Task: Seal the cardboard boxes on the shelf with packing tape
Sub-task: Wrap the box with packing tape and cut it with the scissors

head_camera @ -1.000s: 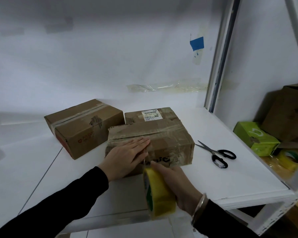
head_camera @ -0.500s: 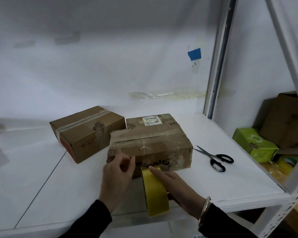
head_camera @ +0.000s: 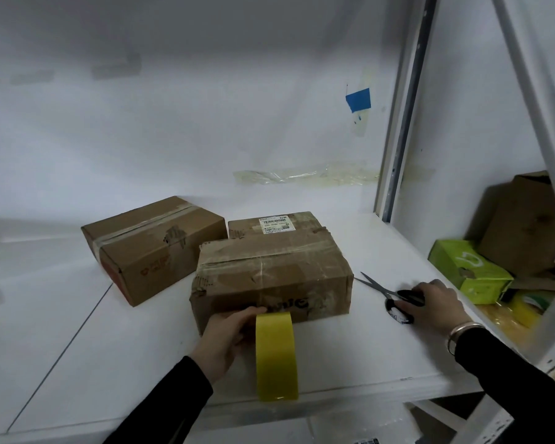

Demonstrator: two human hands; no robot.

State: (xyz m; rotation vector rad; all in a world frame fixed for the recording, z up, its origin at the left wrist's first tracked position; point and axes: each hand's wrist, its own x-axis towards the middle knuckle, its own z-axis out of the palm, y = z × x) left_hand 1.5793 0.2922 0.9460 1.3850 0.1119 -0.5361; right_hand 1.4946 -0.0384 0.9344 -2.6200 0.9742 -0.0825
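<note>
Status from the head view:

- Three cardboard boxes sit on the white shelf point(head_camera: 77, 363). The front box point(head_camera: 269, 277) is nearest us and worn, with old clear tape across its top seam.
- The left box point(head_camera: 151, 245) sits just beside it, angled, with a tape band across its top.
- The rear box point(head_camera: 276, 224) carries a white shipping label and sits right behind the front box. We cannot tell whether the two touch.
- The yellow packing tape roll point(head_camera: 276, 357) stands on edge on the shelf. Its far end is against the lower part of the front box's near face.
- Our left hand point(head_camera: 229, 331) grips the roll from its left side. The fingers are curled round it and up against the box face.
- We cannot tell whether a strip runs from the roll up onto the box.
- The scissors point(head_camera: 388, 291) lie on the shelf to the right of the front box, apart from it. The blades point back-left and are slightly parted.
- Our right hand point(head_camera: 436, 302) is on the black handles, with its fingers curled over the upper loop. The lower loop shows beside the thumb.
- There is a metal bracelet point(head_camera: 462, 330) on that wrist, and both sleeves are dark.
- Right of the shelf upright point(head_camera: 404, 123) is a green carton point(head_camera: 465, 274). Behind it a brown box point(head_camera: 526, 229) stands tilted.
- On the back wall are a blue tape patch point(head_camera: 358, 99) and a wrinkled clear strip point(head_camera: 302, 176).
</note>
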